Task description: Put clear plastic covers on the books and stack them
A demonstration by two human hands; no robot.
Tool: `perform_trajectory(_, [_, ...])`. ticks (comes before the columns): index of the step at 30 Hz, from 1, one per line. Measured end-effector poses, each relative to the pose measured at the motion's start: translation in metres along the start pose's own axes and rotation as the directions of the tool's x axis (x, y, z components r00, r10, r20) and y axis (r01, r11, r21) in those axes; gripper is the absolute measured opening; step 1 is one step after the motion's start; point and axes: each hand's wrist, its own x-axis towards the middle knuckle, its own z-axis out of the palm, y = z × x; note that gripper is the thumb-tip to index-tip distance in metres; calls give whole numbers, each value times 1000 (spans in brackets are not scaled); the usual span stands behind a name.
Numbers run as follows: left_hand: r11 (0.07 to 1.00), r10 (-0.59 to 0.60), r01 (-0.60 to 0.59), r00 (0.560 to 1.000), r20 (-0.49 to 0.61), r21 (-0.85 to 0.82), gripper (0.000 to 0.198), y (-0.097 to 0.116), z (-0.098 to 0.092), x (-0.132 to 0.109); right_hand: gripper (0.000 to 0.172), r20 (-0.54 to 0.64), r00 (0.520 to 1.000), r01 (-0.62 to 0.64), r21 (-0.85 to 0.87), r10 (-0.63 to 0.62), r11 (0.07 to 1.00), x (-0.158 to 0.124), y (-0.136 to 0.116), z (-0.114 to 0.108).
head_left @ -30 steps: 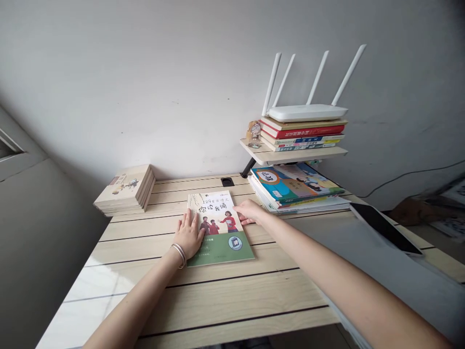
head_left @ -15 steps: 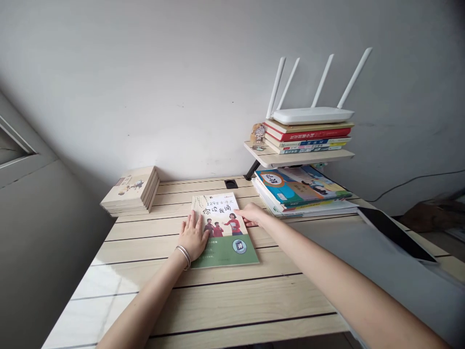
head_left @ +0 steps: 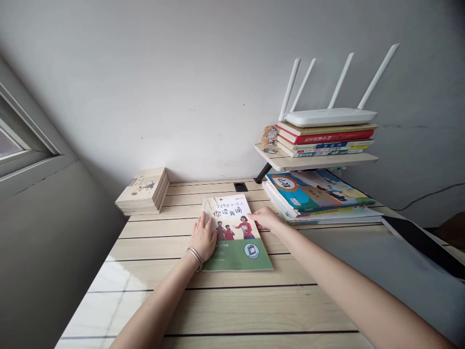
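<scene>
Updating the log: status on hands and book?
Left hand flat on book, right hand at its right edge. Book closed, on desk. Textbook pile apart, to the right.

Desk (head_left: 178, 220) lies open between the cream stack (head_left: 142, 189) and poetry book (head_left: 236, 254); 1 shelf (head_left: 319, 162) overhangs the textbooks (head_left: 308, 193).

Just below the middle of the frame, a green-and-white book (head_left: 238, 249) lies flat on the wooden surface (head_left: 261, 310). The left hand (head_left: 203, 238) rests spread on its left side; the right hand (head_left: 267, 219) touches its right edge, thumb on the cover, the other fingers partly hidden. A stack of pale books (head_left: 143, 190) sits at middle left. At upper right, a white router (head_left: 332, 117) tops books (head_left: 327, 138) on a raised shelf (head_left: 319, 162), with more books (head_left: 323, 193) below.
</scene>
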Motion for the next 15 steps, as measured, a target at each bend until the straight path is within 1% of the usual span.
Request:
perform_trajectory(1, [992, -53, 48, 998, -44, -116, 43, -1, -1, 3, 29, 7, 1000, -2, 12, 2, 1000, 0, 1, 0])
perform_trajectory(3, [928, -215, 173, 972, -95, -329, 37, -5, -5, 12, 29, 21, 1000, -9, 35, 8, 999, 1, 2, 0])
perform_trajectory(5, [849, -354, 281, 931, -86, -448, 36, -10, -11, 25, 28, 37, 999, -18, 61, 16, 998, 1, 2, 0])
perform_trajectory(6, [823, -390, 315, 918, -67, -473, 37, -13, -14, 31, 28, 46, 999, -23, 75, 19, 997, 0, 1, 0])
perform_trajectory(8, [770, -443, 369, 896, -21, -520, 40, -18, -19, 44, 24, 62, 998, -31, 104, 24, 994, -1, 1, 0])
perform_trajectory(10, [706, -483, 408, 875, 27, -579, 38, -23, -20, 53, 20, 73, 997, -30, 133, 21, 991, -3, 0, 0])
perform_trajectory(12, [644, -500, 421, 864, 66, -639, 28, -26, -18, 59, 15, 82, 997, -18, 170, 4, 985, -7, -2, 1])
perform_trajectory(14, [583, -495, 407, 864, 90, -703, 15, -27, -12, 60, 11, 93, 996, -2, 215, -19, 977, -12, -3, 1])
perform_trajectory(15, [551, -485, 387, 869, 93, -740, 12, -27, -9, 60, 9, 97, 995, 6, 238, -30, 971, -14, -4, 0])
